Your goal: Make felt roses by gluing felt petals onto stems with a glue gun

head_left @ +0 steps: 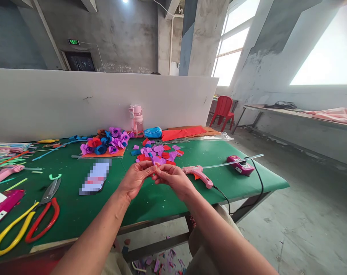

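Note:
My left hand (139, 173) and my right hand (170, 177) meet over the near part of the green table, fingertips pinched together. Between them is a small purple petal (154, 159), partly hidden by the fingers. Just behind lie loose purple, red and blue petals (172, 155) in a pile. To the right of my right hand, a pink glue gun (200, 175) rests on its side with a clear glue stick (233, 161) sticking out of its back. Finished purple, blue and red flowers (106, 142) are heaped on an orange sheet at the back left.
Scissors (46, 208) with red and yellow handles and a phone (95, 176) lie to the left on the green table (225, 147). A pink bottle (137, 119) stands by the white board (104, 99). The glue gun's cord (261, 183) hangs off the right edge, near a magenta box (240, 165).

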`<state>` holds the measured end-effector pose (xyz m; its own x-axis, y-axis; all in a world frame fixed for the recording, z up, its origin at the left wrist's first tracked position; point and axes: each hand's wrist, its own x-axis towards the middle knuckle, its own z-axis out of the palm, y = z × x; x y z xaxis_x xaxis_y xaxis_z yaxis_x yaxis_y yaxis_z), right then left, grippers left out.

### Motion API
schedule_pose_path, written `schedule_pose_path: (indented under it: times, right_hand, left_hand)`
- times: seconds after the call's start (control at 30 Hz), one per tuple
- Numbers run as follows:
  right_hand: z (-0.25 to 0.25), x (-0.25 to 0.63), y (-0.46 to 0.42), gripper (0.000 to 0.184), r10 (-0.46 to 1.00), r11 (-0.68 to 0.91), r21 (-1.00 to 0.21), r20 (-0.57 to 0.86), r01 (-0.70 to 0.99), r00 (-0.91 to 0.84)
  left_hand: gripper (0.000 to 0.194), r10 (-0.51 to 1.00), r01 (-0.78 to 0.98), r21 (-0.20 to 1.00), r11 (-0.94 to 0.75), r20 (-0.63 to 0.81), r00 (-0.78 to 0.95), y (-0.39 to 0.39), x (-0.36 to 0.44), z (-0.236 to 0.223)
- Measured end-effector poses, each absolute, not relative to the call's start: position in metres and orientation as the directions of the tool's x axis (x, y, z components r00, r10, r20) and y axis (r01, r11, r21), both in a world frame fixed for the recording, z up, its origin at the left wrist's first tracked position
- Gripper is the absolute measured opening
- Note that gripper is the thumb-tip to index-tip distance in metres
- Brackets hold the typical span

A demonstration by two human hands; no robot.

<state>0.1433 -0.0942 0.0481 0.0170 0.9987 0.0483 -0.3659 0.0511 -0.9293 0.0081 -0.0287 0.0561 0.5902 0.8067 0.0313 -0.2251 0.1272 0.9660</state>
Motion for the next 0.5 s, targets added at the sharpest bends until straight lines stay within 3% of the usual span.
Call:
schedule_pose_path:
  times: [0.37,0.5]
  right_hand:
    - [0.0463,0.1404,-0.0933,0.034,0.998,0.067,-0.946,0.063,-0.317,0.024]
    - [0.0430,0.1461,-0.0895,0.035,0.992,0.121,-0.981,0.115,-0.150,0.045]
  left_hand:
    - [0.024,0.852,-0.235,0.965,0.116,0.025,0.523,-0.0295,0.0121,0.0567]
    - [0.024,0.879,-0.197,0.980,0.016,0.081,0.470,-0.0270,0.0117,0.0560]
